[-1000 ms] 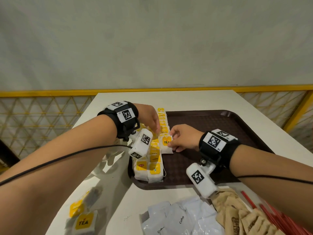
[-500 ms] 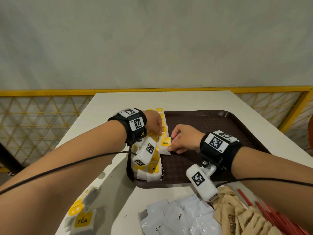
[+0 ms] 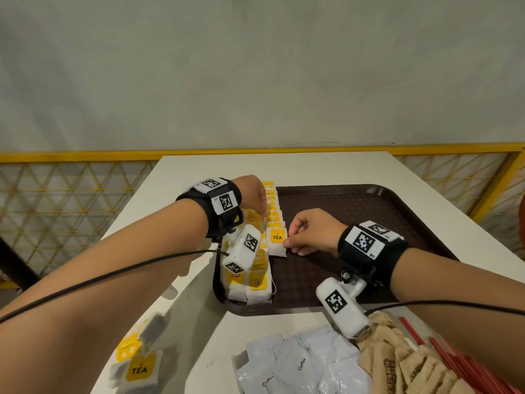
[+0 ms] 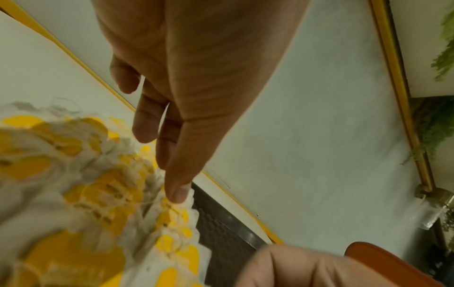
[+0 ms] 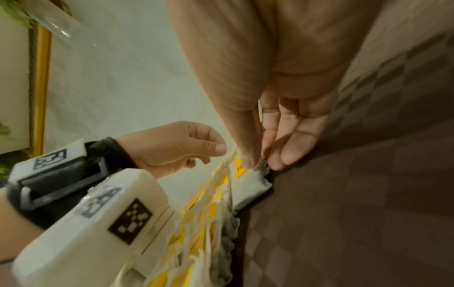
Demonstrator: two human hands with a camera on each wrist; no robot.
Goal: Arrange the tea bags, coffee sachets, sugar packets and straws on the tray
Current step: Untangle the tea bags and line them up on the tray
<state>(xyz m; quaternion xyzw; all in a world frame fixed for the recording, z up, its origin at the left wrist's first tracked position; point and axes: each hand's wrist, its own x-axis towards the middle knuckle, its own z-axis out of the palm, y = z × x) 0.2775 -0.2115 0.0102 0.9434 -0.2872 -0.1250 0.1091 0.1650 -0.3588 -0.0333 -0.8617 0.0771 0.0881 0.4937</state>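
left hand (image 3: 251,194) shifted farther along tea bag row (image 3: 271,211) | right hand (image 3: 311,231) barely moved

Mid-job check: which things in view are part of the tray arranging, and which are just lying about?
Part of the job:
tray
tea bags on tray
TEA bag, pinched by right hand
left hand
loose tea bags
coffee sachets
sugar packets
straws

Just around:
table
yellow railing

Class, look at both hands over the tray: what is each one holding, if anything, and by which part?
The right hand pinches the TEA-tagged tea bag by its right edge. The left hand touches the tea bag row with straight fingertips, gripping nothing.
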